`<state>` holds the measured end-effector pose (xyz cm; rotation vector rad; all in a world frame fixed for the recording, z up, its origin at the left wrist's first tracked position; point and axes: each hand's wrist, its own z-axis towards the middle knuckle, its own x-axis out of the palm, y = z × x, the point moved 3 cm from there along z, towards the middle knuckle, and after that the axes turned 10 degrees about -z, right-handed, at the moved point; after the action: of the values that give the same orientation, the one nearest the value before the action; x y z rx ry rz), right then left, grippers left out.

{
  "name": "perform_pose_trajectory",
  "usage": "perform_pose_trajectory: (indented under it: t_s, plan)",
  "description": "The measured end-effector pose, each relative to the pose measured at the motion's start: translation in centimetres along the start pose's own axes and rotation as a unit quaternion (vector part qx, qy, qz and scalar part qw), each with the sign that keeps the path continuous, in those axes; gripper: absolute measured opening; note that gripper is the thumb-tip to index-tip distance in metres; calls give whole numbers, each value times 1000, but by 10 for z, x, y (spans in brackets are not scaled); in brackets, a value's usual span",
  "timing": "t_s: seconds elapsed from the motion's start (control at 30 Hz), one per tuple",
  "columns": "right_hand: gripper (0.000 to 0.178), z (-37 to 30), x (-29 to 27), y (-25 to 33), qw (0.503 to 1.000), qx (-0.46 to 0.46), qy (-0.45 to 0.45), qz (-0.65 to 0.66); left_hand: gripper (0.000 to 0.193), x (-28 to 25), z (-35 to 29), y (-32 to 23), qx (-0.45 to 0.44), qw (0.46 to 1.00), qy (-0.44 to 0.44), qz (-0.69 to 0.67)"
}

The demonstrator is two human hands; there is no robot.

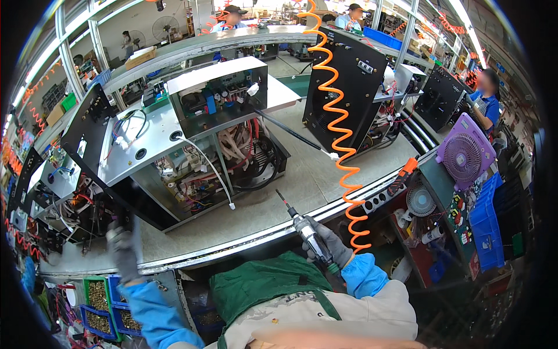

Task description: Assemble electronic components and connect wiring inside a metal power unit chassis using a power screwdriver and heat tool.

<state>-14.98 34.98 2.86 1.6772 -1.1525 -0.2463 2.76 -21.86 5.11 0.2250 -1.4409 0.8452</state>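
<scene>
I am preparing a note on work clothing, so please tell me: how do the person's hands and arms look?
The left hand, blurred, and the right hand wear grey gloves. Wrinkled, bright blue sleeve covers wrap both forearms. Above the right cover, a beige-grey sleeve shows.

A: Where does the light come from?

B: Overhead, with a tube light (pixel 467 29) glowing at the upper right; the bench (pixel 296 174) is brightly lit

A: Any glare?

B: The silver cabinet top (pixel 212 74) shines nearly white, and the view washes out pale along its upper edge. Below the bench, at lower right, dark shadow swallows detail

A: Is it sharp?

B: Near the middle, yes: the right hand (pixel 328 241) and its power screwdriver (pixel 306 228) look fairly crisp. The left hand (pixel 123 253) smears with motion blur

A: And the rim?

B: Straight edges bow, and black fills the corners
</scene>
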Motion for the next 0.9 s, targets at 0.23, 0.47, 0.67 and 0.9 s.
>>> perform_pose_trajectory:
  t_s: [0.23,0.47,0.67,0.9]
  plan:
    - [94,-12,21,34,979,-92,152,100,26,164,-37,281,-242,916,26,318]
    - [94,-22,33,67,988,-87,71,-106,24,185,8,364,-322,938,-6,125]
    - [98,-24,25,78,988,-77,34,-131,25,193,14,381,-338,940,-13,52]
    - [96,-22,25,84,984,-105,51,-136,30,202,19,375,-276,942,-20,192]
